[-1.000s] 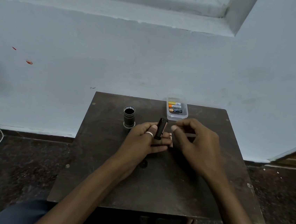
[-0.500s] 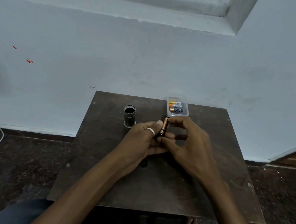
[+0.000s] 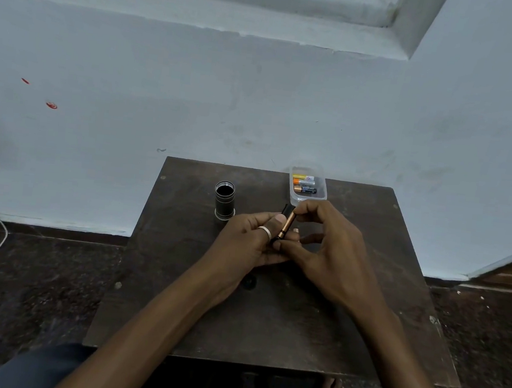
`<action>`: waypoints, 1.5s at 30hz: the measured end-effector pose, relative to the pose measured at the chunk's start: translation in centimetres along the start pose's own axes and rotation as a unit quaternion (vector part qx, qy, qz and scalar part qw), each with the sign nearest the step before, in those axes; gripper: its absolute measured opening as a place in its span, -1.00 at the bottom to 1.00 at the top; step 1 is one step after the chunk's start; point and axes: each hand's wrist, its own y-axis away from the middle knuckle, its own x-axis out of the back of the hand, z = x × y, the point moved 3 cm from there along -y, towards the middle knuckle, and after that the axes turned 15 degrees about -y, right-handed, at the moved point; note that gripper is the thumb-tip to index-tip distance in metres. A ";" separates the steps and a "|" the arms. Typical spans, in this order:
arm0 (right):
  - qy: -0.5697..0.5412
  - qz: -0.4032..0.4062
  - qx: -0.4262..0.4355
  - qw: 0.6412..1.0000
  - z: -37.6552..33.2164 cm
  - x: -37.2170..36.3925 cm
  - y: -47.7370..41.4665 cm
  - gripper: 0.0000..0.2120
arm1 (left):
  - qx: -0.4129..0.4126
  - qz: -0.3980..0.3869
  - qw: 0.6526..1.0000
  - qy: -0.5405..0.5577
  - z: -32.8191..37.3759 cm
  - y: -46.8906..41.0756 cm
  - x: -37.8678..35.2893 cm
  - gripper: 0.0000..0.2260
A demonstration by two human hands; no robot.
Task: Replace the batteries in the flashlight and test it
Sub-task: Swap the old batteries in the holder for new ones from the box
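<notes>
Over the small dark table, the left hand cradled a black battery holder steady while the right hand pinched a copper-topped battery against it, apparently seating it.

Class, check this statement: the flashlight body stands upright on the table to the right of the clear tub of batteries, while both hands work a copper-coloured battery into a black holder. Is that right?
One detail is wrong. The head view shows the flashlight body standing left of the clear tub, not right. The rest holds: left hand and right hand work the copper-coloured battery at the black holder over the table.
</notes>
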 end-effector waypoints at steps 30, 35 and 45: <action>0.161 -0.027 0.086 0.983 -1.7 -0.4 1.1 -0.75 | -0.010 -0.003 0.996 -0.090 0.3 0.5 -0.2 -0.71; 0.119 -0.032 0.059 0.991 -1.2 -0.2 1.0 -0.71 | 0.001 -0.007 0.998 -0.061 0.3 0.5 -0.1 -0.71; 0.034 -0.062 0.089 0.994 -0.1 0.5 0.1 -0.71 | 0.025 -0.004 0.999 -0.021 0.5 0.4 -0.2 -0.71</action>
